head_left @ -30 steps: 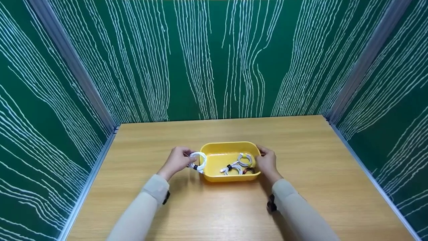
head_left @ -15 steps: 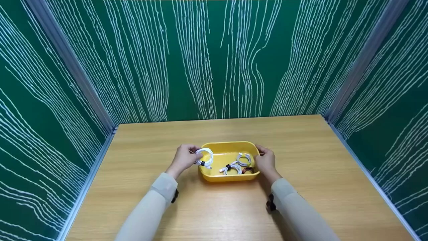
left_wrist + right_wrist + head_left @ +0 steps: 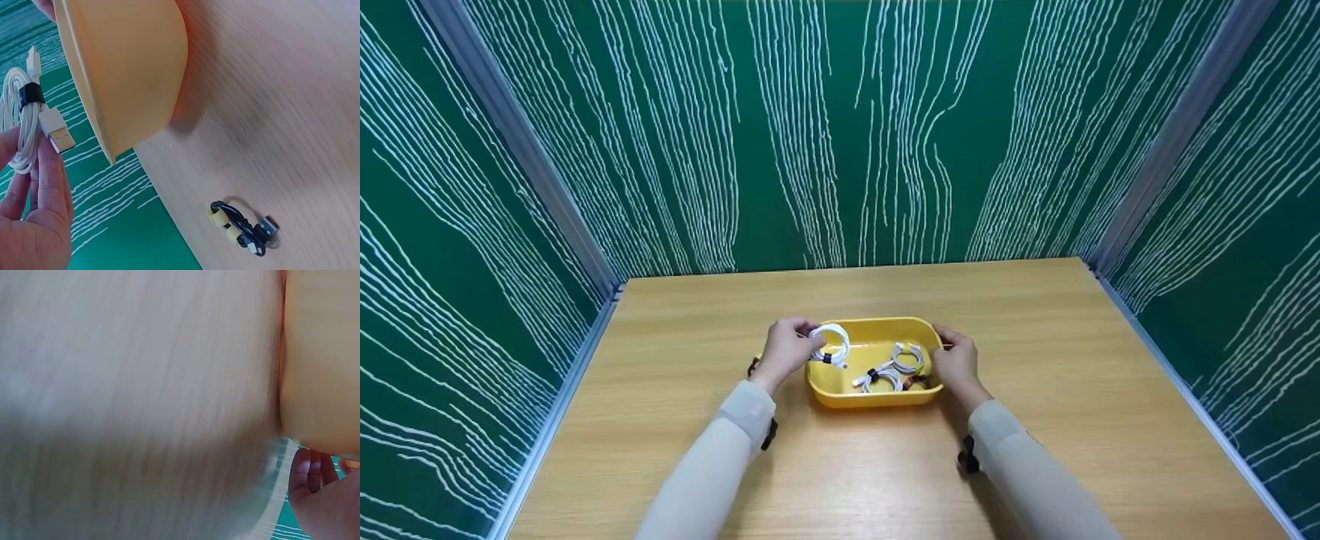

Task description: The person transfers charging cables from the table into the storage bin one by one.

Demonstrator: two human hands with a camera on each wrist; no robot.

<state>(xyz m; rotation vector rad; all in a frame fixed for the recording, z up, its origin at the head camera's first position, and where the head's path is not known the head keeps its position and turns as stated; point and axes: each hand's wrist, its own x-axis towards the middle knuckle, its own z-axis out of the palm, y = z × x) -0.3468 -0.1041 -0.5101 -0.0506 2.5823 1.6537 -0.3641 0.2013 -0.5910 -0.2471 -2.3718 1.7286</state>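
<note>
A coiled white USB cable (image 3: 834,352), bound with a black strap, is pinched between the thumb and fingers of my left hand (image 3: 789,349). That cable hangs over the left end of a yellow plastic bin (image 3: 877,401); its USB plug (image 3: 61,137) points away from the fingers in the left wrist view. My right hand (image 3: 958,365) grips the bin's right end, thumb inside the rim and fingers outside. Inside the bin lie a grey cable coil with a black tie (image 3: 883,380), another with a yellow tie (image 3: 909,358), and a dark reddish coil (image 3: 916,382).
On the wooden table (image 3: 840,465) a black USB cable with a yellow tie (image 3: 239,228) lies left of the bin, mostly hidden behind my left wrist in the head view. Green walls with white lines (image 3: 840,150) enclose the table's back and sides.
My left hand has carried the white cable rightward, from beside the bin's left rim to over its inside. The right hand and the bin stay in place.
</note>
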